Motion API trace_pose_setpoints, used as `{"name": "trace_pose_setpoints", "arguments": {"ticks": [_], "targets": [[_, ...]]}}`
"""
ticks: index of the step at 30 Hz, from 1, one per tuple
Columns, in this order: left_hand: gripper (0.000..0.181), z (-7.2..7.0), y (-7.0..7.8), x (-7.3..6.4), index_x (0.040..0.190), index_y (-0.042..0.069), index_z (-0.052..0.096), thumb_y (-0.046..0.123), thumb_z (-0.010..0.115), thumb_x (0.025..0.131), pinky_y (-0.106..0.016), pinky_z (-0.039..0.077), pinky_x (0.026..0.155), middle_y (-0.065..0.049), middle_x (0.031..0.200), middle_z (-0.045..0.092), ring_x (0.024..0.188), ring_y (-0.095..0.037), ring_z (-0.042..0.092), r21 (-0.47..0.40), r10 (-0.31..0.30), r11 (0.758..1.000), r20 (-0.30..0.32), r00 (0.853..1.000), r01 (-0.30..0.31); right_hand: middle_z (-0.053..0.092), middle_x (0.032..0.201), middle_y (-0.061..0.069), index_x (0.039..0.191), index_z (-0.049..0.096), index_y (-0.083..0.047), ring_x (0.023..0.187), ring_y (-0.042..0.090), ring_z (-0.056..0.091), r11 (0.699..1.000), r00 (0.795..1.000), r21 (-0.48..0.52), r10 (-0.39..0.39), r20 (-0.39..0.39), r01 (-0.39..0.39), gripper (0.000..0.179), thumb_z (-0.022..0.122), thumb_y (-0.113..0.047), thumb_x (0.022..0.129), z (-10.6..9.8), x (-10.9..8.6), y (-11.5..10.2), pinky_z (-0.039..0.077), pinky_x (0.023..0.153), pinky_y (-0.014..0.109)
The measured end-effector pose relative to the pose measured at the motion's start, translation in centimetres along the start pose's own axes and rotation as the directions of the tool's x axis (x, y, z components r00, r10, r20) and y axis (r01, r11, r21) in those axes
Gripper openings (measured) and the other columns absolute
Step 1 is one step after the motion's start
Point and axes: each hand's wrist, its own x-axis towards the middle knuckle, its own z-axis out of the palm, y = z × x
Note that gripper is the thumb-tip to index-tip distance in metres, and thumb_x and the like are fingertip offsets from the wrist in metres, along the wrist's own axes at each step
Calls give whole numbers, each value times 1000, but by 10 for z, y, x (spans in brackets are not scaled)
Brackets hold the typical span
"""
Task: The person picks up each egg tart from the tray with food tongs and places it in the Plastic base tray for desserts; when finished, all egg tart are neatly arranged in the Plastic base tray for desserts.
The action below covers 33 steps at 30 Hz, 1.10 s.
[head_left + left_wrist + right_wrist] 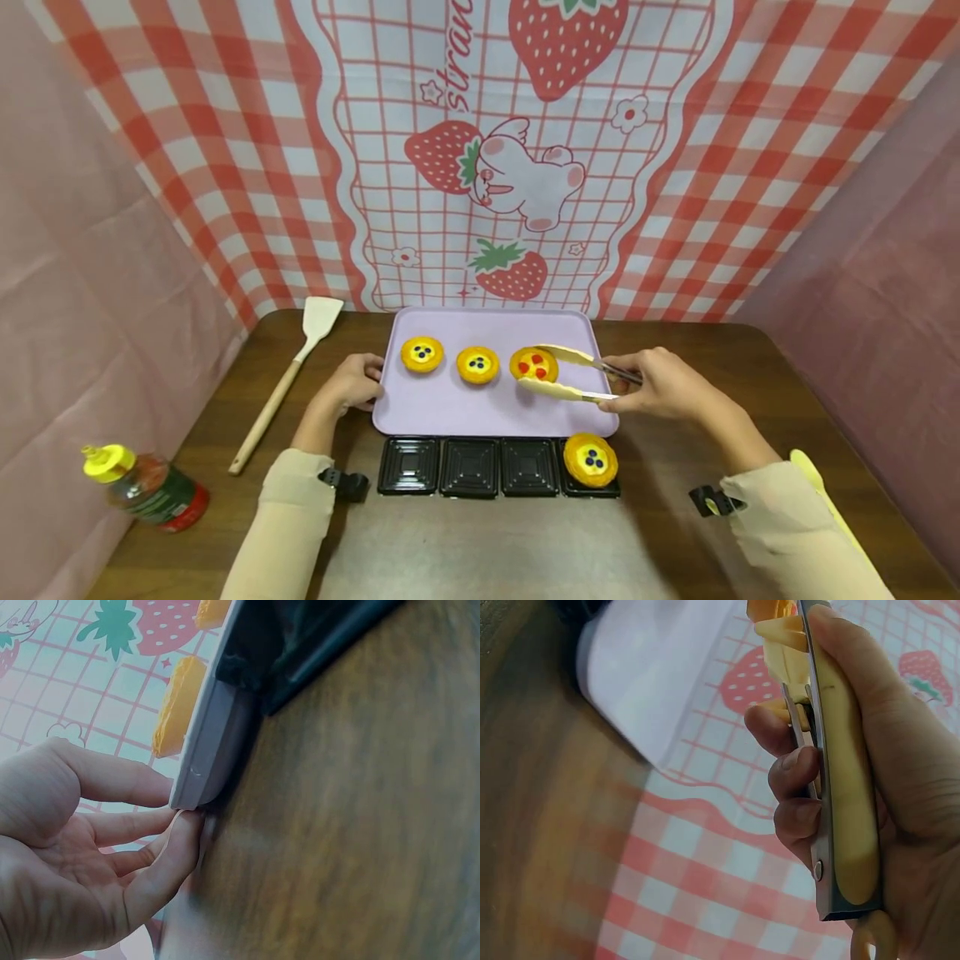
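My left hand (352,383) holds the left edge of a lilac tray (487,412); in the left wrist view its fingers and thumb (161,881) meet at the tray's rim. In my right hand (660,383) is a pair of tongs (577,394) with cream tips and metal arms; the right wrist view shows the fingers wrapped round their handle (844,787). The tips stand on either side of an egg tart with red pieces (534,367), at the tray's right. Two tarts with blue dots, one left (422,355) and one in the middle (477,365), sit on the tray.
Several square black containers (470,467) line the tray's near side; the rightmost bears a blue-dotted tart (591,460). A spatula (281,392) and a yellow-capped bottle (153,492) are at left. Beside the right sleeve lies a yellow utensil (808,468). A checked cloth (285,167) hangs behind.
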Motion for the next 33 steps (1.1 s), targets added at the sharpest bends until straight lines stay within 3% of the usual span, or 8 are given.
{"name": "trace_pose_setpoints", "arguments": {"ticks": [13, 19, 25, 33], "targets": [[60, 2, -3, 2, 134, -13, 45, -12, 60, 75, -36, 58, 55, -20, 101, 50, 74, -24, 55, 13, -40, 999, -32, 999, 41, 59, 76, -9, 117, 70, -12, 58, 3, 42, 992, 993, -36, -120, -17, 119, 55, 87, -40, 73, -19, -30, -26, 36, 48, 21], [61, 3, -5, 4, 134, -13, 45, -12, 60, 75, -36, 58, 55, -21, 102, 51, 74, -24, 56, 12, -36, 999, -25, 999, 37, 57, 78, -13, 121, 69, -10, 54, -1, 36, 989, 989, 1, -147, 0, 147, 59, 83, -46, 77, -23, -46, -30, 33, 45, 19], [61, 4, -6, 3, 133, -14, 44, -12, 59, 74, -37, 58, 55, -21, 100, 50, 75, -24, 55, 8, -28, 1000, -18, 999, 29, 58, 81, -15, 125, 68, -12, 54, -3, 36, 990, 990, 1, -144, -7, 144, 64, 81, -52, 76, -26, -59, -34, 33, 45, 18], [62, 4, -3, 3, 134, -15, 44, -12, 58, 73, -37, 57, 55, -19, 100, 50, 75, -22, 55, 1, -21, 1000, -22, 1000, 21, 57, 79, -16, 122, 69, -8, 58, -2, 40, 979, 979, -29, -202, 22, 203, 59, 82, -45, 78, -19, -65, -38, 38, 48, 19]]}}
